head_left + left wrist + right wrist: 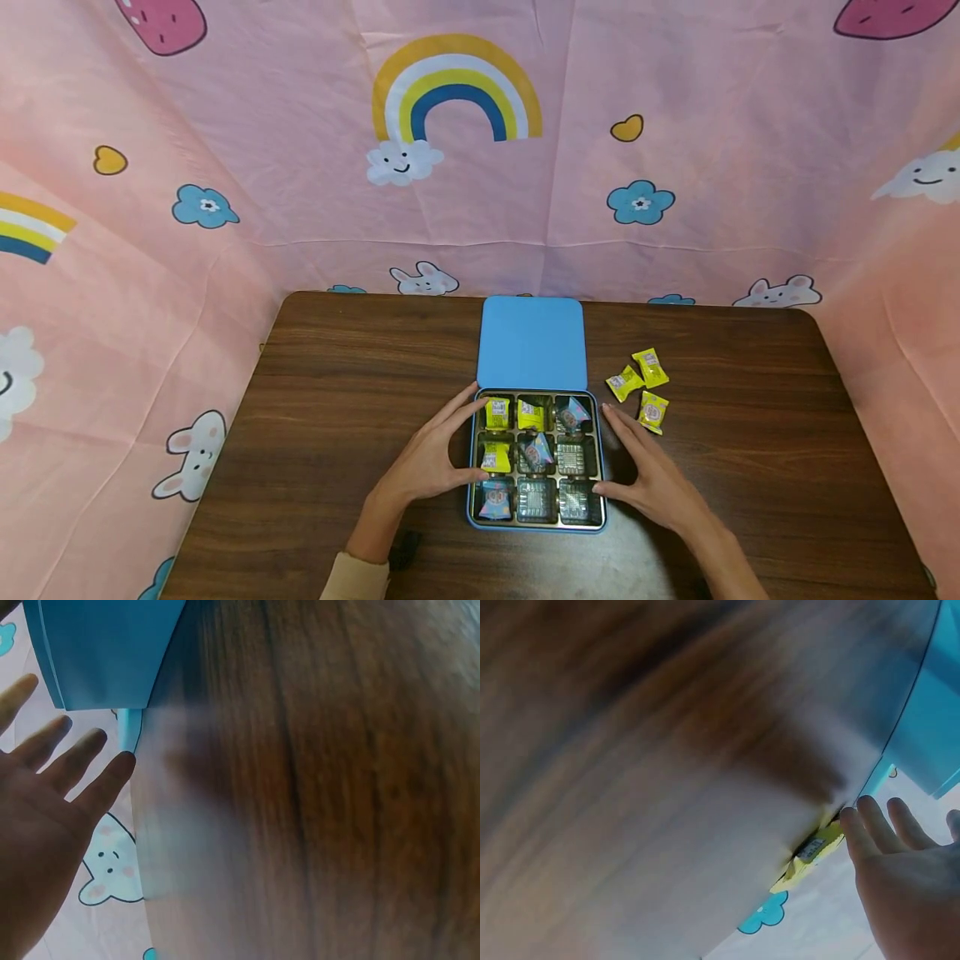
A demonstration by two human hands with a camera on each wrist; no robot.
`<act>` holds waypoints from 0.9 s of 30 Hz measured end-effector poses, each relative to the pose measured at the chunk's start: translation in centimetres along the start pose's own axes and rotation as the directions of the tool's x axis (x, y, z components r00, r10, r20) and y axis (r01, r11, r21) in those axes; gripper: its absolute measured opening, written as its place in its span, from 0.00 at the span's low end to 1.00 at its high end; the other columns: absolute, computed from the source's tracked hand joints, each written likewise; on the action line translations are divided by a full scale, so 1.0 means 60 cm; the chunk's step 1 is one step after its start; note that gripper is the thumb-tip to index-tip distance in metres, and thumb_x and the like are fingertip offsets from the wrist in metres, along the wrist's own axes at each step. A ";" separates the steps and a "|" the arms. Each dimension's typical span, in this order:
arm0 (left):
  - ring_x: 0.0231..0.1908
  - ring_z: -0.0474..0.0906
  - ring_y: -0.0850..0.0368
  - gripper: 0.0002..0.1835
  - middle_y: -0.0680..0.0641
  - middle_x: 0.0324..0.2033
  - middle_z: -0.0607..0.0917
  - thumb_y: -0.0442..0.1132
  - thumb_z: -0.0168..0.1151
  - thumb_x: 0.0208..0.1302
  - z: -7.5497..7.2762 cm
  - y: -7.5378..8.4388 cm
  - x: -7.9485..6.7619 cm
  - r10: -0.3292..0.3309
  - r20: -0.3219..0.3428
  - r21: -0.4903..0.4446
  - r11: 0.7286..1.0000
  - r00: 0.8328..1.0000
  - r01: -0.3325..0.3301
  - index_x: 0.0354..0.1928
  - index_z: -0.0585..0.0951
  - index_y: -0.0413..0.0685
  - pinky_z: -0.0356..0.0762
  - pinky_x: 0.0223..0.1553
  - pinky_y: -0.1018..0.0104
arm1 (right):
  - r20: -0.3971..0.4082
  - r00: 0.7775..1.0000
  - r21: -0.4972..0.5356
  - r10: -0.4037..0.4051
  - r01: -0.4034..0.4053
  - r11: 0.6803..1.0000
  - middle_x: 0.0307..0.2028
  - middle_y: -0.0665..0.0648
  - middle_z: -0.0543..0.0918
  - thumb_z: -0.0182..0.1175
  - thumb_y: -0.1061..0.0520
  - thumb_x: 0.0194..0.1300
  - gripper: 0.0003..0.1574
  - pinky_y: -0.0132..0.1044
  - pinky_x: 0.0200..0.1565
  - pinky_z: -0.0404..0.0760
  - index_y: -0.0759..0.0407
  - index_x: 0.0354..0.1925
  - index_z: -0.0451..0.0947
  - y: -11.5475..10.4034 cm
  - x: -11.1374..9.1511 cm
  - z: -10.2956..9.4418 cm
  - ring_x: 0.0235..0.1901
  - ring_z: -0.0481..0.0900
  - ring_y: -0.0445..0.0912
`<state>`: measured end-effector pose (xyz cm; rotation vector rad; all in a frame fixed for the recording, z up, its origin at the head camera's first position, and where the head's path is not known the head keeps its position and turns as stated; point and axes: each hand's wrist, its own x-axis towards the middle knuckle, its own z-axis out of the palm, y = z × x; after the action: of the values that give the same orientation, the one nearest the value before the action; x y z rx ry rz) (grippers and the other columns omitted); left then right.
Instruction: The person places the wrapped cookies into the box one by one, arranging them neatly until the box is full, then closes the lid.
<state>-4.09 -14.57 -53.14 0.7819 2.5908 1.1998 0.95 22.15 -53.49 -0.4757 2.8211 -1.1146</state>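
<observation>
A blue tin box point(537, 528) lies open on the table, its divided tray facing up. Yellow wrapped sweets point(497, 414) fill the back-left, back-middle and middle-left compartments; blue wrapped sweets point(495, 500) sit back right, centre and front left. Along the tin's left side is my left hand point(423, 458), thumb and fingertips at its rim, fingers extended. My right hand point(660, 482) flanks the opposite side, thumb at the rim near the front-right compartment. Both wrist views show straight fingers beside the blue tin point(112, 652); whether they press on it cannot be told.
The blue lid point(532, 342) lies flat behind the tin. Three loose yellow sweets point(650, 367) rest on the wooden table point(360, 358) to the right. A pink patterned cloth point(300, 125) hangs behind and at both sides.
</observation>
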 end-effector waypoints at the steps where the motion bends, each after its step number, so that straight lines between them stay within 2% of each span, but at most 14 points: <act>1: 0.73 0.56 0.47 0.55 0.54 0.78 0.51 0.63 0.76 0.48 0.000 0.000 0.000 -0.004 0.002 -0.004 1.000 1.000 0.004 0.77 0.59 0.65 0.71 0.57 0.35 | -0.002 1.000 -0.005 -0.002 0.002 1.000 0.73 0.63 0.59 0.78 0.39 0.49 0.70 0.69 0.54 0.71 0.48 0.79 0.49 0.002 0.000 -0.001 0.68 0.63 0.66; 13: 0.73 0.55 0.47 0.56 0.57 0.78 0.51 0.65 0.75 0.47 0.003 -0.008 -0.001 -0.037 0.023 -0.039 0.999 0.999 0.038 0.78 0.57 0.66 0.67 0.61 0.35 | -0.055 0.998 -0.068 0.013 -0.017 0.998 0.72 0.65 0.61 0.77 0.40 0.49 0.67 0.69 0.55 0.70 0.51 0.78 0.53 0.018 0.000 -0.042 0.66 0.64 0.68; 22: 0.74 0.54 0.46 0.57 0.53 0.78 0.52 0.64 0.75 0.48 0.002 -0.007 -0.001 -0.039 0.027 -0.046 0.998 0.999 0.041 0.78 0.56 0.62 0.66 0.62 0.35 | -0.045 0.995 -0.090 0.094 -0.098 0.991 0.72 0.68 0.58 0.76 0.38 0.50 0.67 0.73 0.54 0.68 0.46 0.79 0.51 0.031 -0.004 -0.055 0.65 0.63 0.71; 27: 0.74 0.55 0.46 0.58 0.54 0.78 0.53 0.63 0.76 0.49 0.002 -0.007 -0.001 -0.038 0.029 -0.037 0.999 0.999 0.039 0.79 0.55 0.61 0.66 0.62 0.36 | -0.061 0.994 -0.104 0.091 -0.097 0.990 0.71 0.68 0.59 0.77 0.38 0.50 0.67 0.73 0.54 0.67 0.47 0.78 0.52 0.042 -0.006 -0.060 0.65 0.62 0.70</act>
<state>-4.15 -14.77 -53.56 0.7327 2.5412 1.2132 -0.03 26.36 -52.55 -0.3194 2.9286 -0.9780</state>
